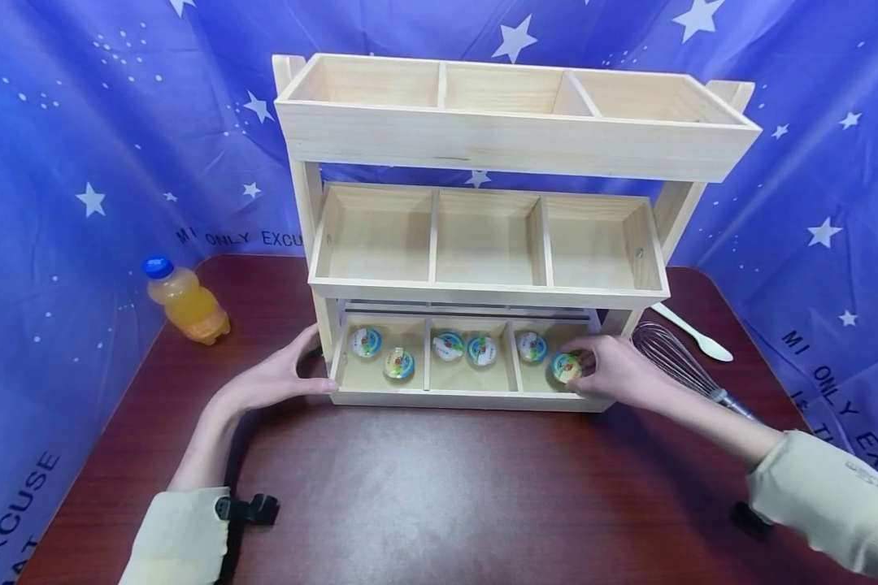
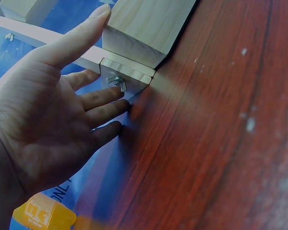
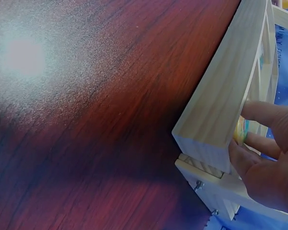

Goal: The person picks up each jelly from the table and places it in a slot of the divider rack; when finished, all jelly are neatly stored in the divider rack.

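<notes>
A three-tier wooden rack (image 1: 483, 146) stands on the table, each tier split into three compartments. Small round jelly cups (image 1: 449, 346) with printed lids lie in the bottom tier, two to a compartment. My right hand (image 1: 618, 370) pinches the front jelly cup (image 1: 567, 367) of the bottom right compartment; in the right wrist view that cup (image 3: 240, 130) shows between thumb and fingers. At the rack's lower left corner is my left hand (image 1: 281, 374), its thumb on the tray's corner. In the left wrist view its fingers (image 2: 105, 112) extend beside a wing nut (image 2: 117, 81).
An orange drink bottle (image 1: 188, 302) with a blue cap stands left of the rack. Right of it lie a wire whisk (image 1: 684, 366) and a white spoon (image 1: 698, 335). Blue star-printed cloth (image 1: 117, 146) hangs around the dark wooden table (image 1: 439, 487).
</notes>
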`<act>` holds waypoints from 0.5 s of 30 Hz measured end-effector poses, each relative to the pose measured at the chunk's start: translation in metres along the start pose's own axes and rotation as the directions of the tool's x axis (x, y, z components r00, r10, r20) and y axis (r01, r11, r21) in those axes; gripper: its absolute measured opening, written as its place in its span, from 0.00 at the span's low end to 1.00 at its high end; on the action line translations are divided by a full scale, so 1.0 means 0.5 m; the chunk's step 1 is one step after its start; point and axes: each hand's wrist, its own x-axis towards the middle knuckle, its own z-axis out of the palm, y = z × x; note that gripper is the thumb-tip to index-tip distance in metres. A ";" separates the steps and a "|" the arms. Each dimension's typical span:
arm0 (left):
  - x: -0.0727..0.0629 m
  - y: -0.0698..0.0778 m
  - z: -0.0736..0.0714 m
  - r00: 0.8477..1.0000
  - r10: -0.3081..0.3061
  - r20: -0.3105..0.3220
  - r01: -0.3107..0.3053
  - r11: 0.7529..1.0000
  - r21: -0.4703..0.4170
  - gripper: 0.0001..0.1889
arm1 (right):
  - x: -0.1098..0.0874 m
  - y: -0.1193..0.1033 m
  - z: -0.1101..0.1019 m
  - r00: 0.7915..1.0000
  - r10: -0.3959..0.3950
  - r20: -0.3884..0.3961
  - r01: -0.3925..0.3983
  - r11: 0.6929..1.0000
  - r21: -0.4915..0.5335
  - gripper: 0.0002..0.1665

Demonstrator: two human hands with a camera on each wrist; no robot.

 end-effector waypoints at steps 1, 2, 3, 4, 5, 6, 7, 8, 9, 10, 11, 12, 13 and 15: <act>0.000 -0.001 0.000 1.000 -0.002 -0.001 0.002 1.000 0.001 0.57 | 0.002 -0.001 0.002 1.000 -0.007 0.003 0.007 1.000 -0.016 0.27; 0.000 -0.001 0.000 1.000 -0.004 -0.002 0.004 1.000 0.002 0.57 | 0.005 -0.002 0.003 1.000 -0.015 0.006 0.015 0.999 -0.031 0.26; -0.001 -0.001 0.000 1.000 -0.008 -0.003 0.008 1.000 0.001 0.57 | 0.008 -0.002 0.005 1.000 -0.017 0.009 0.018 0.999 -0.044 0.26; -0.001 -0.002 0.000 1.000 -0.007 -0.003 0.007 1.000 0.003 0.57 | 0.010 -0.003 0.007 1.000 -0.018 0.013 0.018 0.998 -0.053 0.25; 0.000 -0.002 0.000 1.000 -0.007 -0.004 0.007 1.000 0.001 0.57 | 0.011 -0.004 0.008 1.000 -0.016 0.016 0.017 0.998 -0.061 0.25; 0.000 -0.002 0.000 1.000 -0.006 -0.002 0.006 1.000 0.002 0.57 | 0.012 -0.004 0.008 1.000 -0.012 0.020 0.014 0.998 -0.065 0.25; 0.000 -0.002 0.000 1.000 -0.007 -0.002 0.007 1.000 -0.001 0.57 | 0.013 -0.005 0.009 1.000 -0.008 0.022 0.010 0.998 -0.066 0.25; 0.001 -0.001 0.000 1.000 -0.003 -0.001 0.003 1.000 0.000 0.57 | 0.013 -0.005 0.009 1.000 -0.004 0.024 0.005 0.998 -0.066 0.25; 0.001 -0.001 -0.001 1.000 -0.002 -0.001 0.002 1.000 -0.003 0.57 | 0.013 -0.005 0.010 1.000 0.000 0.025 0.002 0.998 -0.064 0.25; 0.002 0.000 0.000 1.000 0.000 0.000 0.000 1.000 -0.006 0.57 | 0.013 -0.005 0.010 1.000 0.003 0.026 -0.001 0.998 -0.064 0.26; 0.002 0.000 0.000 1.000 -0.002 -0.001 0.002 1.000 -0.011 0.57 | 0.013 -0.005 0.011 1.000 0.004 0.027 -0.002 0.998 -0.065 0.26; 0.003 0.001 0.001 1.000 -0.002 0.000 0.002 1.000 -0.012 0.57 | 0.013 -0.005 0.011 1.000 0.004 0.026 -0.002 0.998 -0.065 0.26; 0.003 0.001 0.001 1.000 -0.003 -0.001 0.003 1.000 -0.015 0.57 | 0.013 -0.004 0.011 1.000 0.003 0.027 -0.001 0.998 -0.066 0.26; 0.003 0.001 0.001 1.000 -0.003 -0.002 0.003 1.000 -0.021 0.57 | 0.014 -0.004 0.011 1.000 0.001 0.031 0.001 0.998 -0.068 0.27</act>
